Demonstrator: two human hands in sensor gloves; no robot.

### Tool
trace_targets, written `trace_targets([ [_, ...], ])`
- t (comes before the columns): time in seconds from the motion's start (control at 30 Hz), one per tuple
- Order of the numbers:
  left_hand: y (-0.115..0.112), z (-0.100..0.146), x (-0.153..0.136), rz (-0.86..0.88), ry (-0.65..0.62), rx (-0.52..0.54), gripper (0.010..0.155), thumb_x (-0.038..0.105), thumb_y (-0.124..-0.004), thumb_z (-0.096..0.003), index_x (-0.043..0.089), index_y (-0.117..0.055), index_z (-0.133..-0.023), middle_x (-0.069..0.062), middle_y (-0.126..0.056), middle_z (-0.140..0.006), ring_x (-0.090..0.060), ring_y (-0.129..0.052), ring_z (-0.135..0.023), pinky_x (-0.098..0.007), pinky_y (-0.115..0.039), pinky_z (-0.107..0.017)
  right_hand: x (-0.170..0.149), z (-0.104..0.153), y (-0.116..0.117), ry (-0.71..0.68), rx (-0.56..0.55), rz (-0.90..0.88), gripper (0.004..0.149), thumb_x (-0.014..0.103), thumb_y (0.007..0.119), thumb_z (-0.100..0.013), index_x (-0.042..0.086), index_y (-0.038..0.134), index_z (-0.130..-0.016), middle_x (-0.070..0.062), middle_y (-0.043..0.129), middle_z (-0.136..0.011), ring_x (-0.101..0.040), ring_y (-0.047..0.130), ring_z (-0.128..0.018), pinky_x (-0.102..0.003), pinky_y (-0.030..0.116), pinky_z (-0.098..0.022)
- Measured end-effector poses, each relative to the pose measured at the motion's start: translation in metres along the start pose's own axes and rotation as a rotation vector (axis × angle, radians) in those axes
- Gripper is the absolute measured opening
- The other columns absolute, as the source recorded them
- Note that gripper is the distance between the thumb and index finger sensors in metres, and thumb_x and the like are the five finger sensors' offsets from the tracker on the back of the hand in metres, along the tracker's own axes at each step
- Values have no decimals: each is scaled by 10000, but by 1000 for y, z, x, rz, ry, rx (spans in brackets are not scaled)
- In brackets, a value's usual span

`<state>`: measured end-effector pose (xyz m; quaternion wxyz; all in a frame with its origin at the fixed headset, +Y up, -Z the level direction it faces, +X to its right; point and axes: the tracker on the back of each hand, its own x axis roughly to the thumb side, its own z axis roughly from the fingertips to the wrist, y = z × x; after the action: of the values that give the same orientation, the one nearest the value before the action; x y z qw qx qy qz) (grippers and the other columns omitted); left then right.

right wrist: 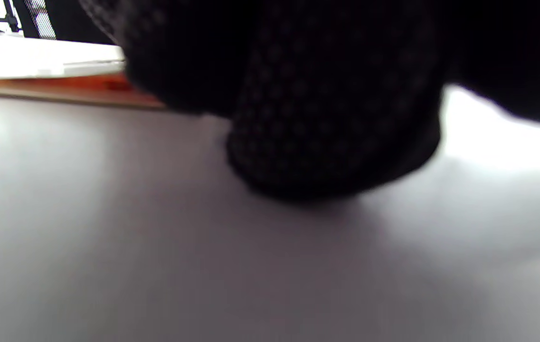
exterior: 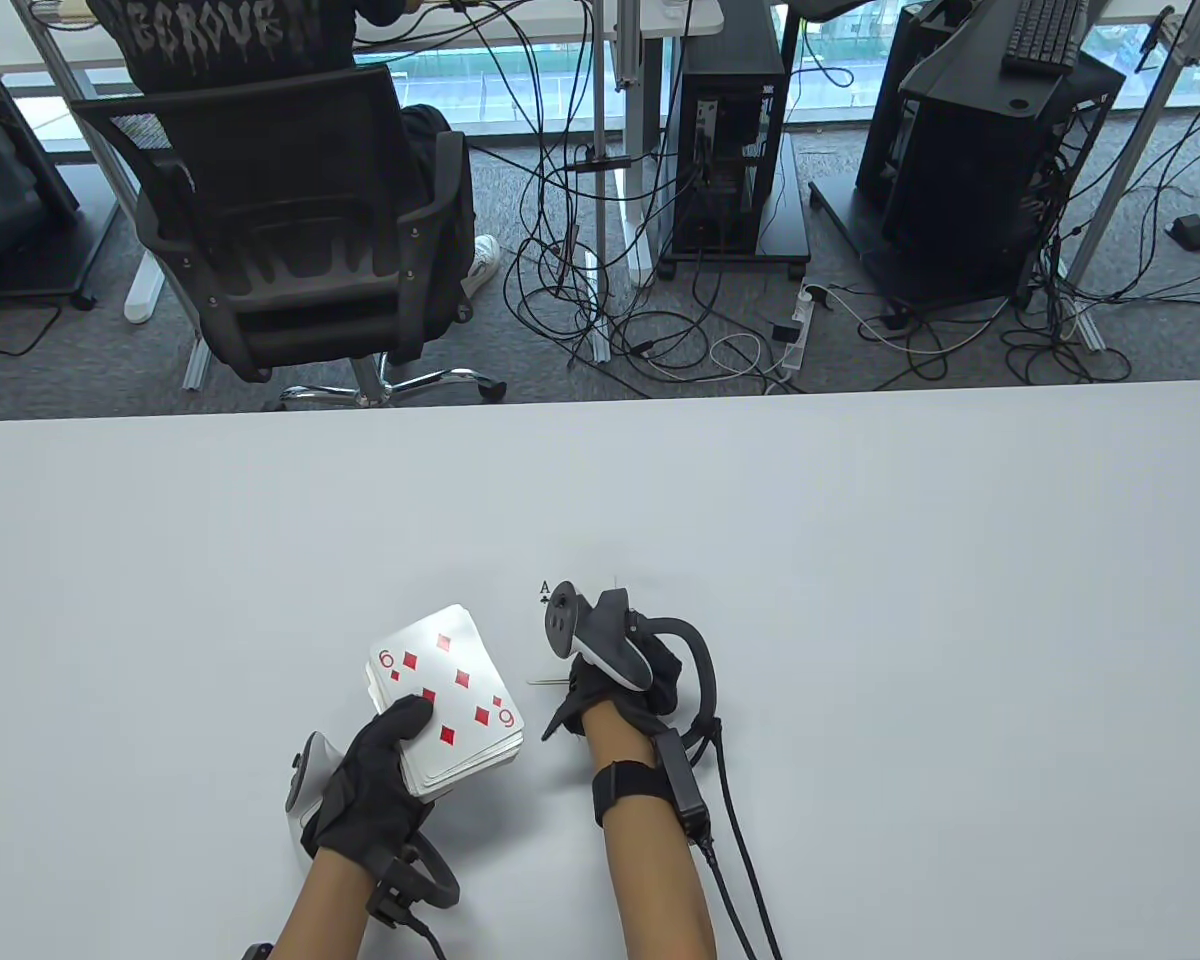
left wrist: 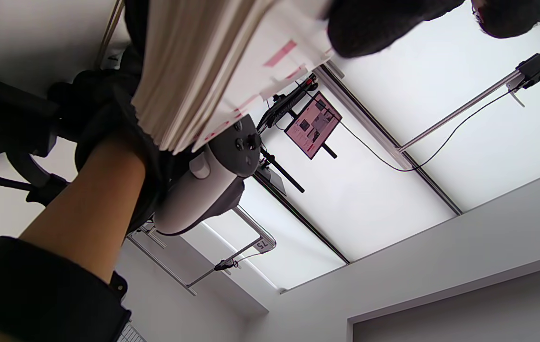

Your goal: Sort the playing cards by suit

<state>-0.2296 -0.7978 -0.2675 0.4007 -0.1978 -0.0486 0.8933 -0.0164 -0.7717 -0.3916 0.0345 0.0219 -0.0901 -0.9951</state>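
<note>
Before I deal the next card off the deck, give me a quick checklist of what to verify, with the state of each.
1. Deck held firmly: ok, left hand grips it with the thumb on top.
2. Top card readable: ok, face up, six of diamonds.
3. Ace card laid flat on the table: cannot tell, the right hand covers all but its corner; the suit looks black.
4. Right hand free to take another card: cannot tell, its fingers are hidden under the tracker.
5. Room for more suit piles: ok, bare table left, right and beyond the hands.
</note>
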Motion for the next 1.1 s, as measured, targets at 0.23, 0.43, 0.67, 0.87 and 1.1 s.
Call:
trace_targets([
  [0.23, 0, 0, -2, 7, 11, 3, 650, 498, -647, -644, 280, -248, -1109, -35, -454, -1133, -274, -677, -998, -374, -708, -694, -5, 13, -15, -142, -75, -127, 515, 345, 643, -557, -133, 796, -673, -50, 928, -277, -240, 993, -172, -404, 872, -108],
  [0.43, 0, 0, -3, -1, 23, 11, 650, 497, -647, -645, 279, -247, -1109, -35, -452, -1134, -277, -674, -1000, -378, -705, -695, -11, 54, -40, -452, -193, -684, 570, 323, 637, -566, -212, 734, -733, -145, 941, -370, -347, 991, -266, -478, 864, -170],
  [0.67, -1, -1, -5, -11, 26, -1, 652, 495, -650, -644, 279, -247, -1110, -38, -450, -1134, -282, -668, -1002, -386, -699, -697, 2, 95, -39, -638, -14, -811, 846, 483, 696, -532, -251, 461, -880, -248, 823, -589, -483, 890, -477, -572, 799, -315],
  [0.87, -2, -2, -4, -23, 10, -28, 646, 509, -649, -642, 284, -264, -1110, -37, -464, -1132, -282, -680, -993, -390, -702, -693, 6, 100, -37, -622, -154, -819, 665, 413, 761, -492, -157, 603, -797, -128, 875, -443, -325, 960, -351, -460, 856, -231],
  [1.1, -4, -4, -6, -14, 9, -58, 654, 493, -671, -637, 288, -270, -1111, -34, -468, -1134, -282, -683, -995, -391, -702, -696, -5, 96, -37, -591, -196, -911, 414, 246, 692, -534, -128, 722, -708, -102, 934, -348, -292, 1000, -261, -435, 883, -166],
])
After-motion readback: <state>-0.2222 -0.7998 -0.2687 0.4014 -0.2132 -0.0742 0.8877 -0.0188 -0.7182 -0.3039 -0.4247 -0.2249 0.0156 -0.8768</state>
